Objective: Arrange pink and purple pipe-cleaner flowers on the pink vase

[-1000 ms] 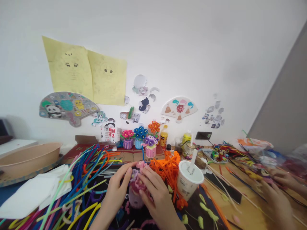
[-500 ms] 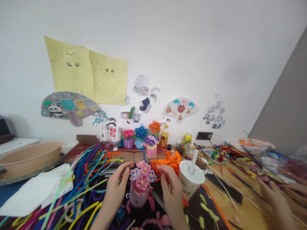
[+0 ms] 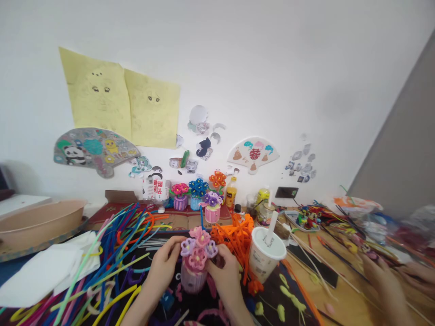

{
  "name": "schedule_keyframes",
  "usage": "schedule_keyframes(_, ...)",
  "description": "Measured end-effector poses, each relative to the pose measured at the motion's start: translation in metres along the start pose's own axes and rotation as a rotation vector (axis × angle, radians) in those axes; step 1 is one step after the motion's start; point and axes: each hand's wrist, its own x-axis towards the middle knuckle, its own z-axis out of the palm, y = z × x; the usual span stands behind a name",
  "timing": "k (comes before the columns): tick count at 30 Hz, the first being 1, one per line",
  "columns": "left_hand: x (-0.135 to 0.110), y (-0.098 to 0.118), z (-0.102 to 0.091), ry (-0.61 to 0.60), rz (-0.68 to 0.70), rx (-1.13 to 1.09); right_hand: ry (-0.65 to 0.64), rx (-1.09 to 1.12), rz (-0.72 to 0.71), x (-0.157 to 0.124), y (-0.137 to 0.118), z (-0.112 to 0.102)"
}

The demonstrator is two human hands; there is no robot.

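Observation:
A small potted bouquet of pipe-cleaner flowers stands upright in front of me, its pink and lilac blooms (image 3: 198,258) above a mauve ribbed pot (image 3: 192,278). My left hand (image 3: 165,262) has bent fingers at the left edge of the blooms, fingertips partly hidden behind them. On the right side, my right hand (image 3: 224,274) pinches at the lilac flower and the petals' underside, thumb toward the pot rim. Just behind my right hand lies a heap of orange pipe-cleaner pieces (image 3: 234,235).
Loose coloured pipe cleaners (image 3: 112,253) and white sheets (image 3: 47,271) spread on the left. A lidded cup with straw (image 3: 267,253) stands close on the right. Finished flower pots (image 3: 212,213) line the back. Another person's hand (image 3: 384,280) works at far right beside a dark phone (image 3: 316,267).
My hands have closed in from both sides onto the flowers, the right one moving left with its fingers pinching. The view has shifted slightly.

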Motion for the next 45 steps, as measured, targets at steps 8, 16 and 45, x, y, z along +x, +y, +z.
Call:
schedule_keyframes(8, 0.000, -0.001, 0.002, -0.112, -0.022, -0.069, 0.073, 0.038, -0.014, -0.003, -0.001, 0.016)
schedule_keyframes(16, 0.000, -0.003, 0.006, -0.117, -0.017, -0.050, 0.041, 0.122, -0.004, -0.004, -0.003, 0.017)
schedule_keyframes(45, -0.008, -0.001, 0.015, -0.171, -0.067, -0.077, -0.164, 0.075, -0.089, 0.004, -0.013, 0.004)
